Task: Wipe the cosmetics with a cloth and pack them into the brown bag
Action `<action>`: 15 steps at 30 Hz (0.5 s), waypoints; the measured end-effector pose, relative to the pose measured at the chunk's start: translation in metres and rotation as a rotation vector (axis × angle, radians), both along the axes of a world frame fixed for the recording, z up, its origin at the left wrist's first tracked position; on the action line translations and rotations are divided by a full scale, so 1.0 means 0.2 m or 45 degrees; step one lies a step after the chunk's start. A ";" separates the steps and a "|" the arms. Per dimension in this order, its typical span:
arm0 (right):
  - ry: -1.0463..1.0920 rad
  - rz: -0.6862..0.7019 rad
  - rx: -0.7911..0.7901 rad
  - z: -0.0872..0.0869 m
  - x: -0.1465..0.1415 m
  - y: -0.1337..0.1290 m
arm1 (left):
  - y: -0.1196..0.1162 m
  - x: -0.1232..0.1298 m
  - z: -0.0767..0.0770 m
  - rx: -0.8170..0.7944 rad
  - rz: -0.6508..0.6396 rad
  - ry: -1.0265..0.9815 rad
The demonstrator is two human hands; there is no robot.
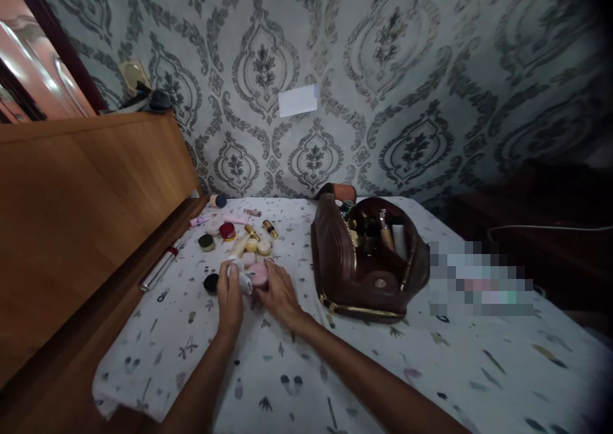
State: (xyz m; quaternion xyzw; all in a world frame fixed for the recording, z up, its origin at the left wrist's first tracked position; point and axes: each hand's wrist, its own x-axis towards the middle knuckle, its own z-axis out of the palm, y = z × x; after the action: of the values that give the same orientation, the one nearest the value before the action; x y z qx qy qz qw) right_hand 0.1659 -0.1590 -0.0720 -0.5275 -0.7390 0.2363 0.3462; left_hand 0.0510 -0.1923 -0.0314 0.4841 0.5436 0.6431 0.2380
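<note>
Left of the brown bag (330, 246), the person's left hand (230, 299) is pinching a white tube (246, 284); the right hand (281, 295) is holding a pink container (260, 274) in curled fingers. This two-handed handling is seemingly calling for steady grips.

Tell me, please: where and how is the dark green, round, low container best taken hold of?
I would pinch opposite points of the curved side of the dark green, round, low container, coming from above: it appears to sit flat, with white patterned cloth showing around it.
</note>
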 end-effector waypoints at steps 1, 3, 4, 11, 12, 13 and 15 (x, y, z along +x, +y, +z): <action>0.046 -0.008 0.023 -0.01 0.00 0.00 | 0.00 0.01 -0.01 0.017 -0.022 0.070; 0.122 0.004 0.057 -0.03 0.01 0.00 | -0.01 0.03 -0.02 0.064 -0.062 0.297; 0.149 0.010 0.066 -0.04 0.02 -0.01 | -0.02 0.04 -0.03 0.086 -0.085 0.444; 0.237 -0.012 0.130 -0.05 0.02 -0.02 | -0.01 0.04 -0.10 0.127 -0.222 1.098; 0.242 -0.017 0.144 -0.04 0.01 -0.03 | 0.00 0.04 -0.10 0.128 -0.217 1.120; 0.246 -0.017 0.162 -0.04 0.01 -0.03 | 0.00 0.03 -0.10 0.126 -0.203 1.131; 0.254 0.004 0.208 -0.03 0.01 -0.04 | 0.01 0.02 -0.10 0.106 -0.171 1.127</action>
State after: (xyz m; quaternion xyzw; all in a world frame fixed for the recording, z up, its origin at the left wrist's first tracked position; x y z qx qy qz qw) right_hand 0.1676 -0.1671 -0.0778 -0.4704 -0.7183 0.2272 0.4595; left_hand 0.0557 -0.1905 -0.0517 0.7560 0.5340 0.3785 0.0039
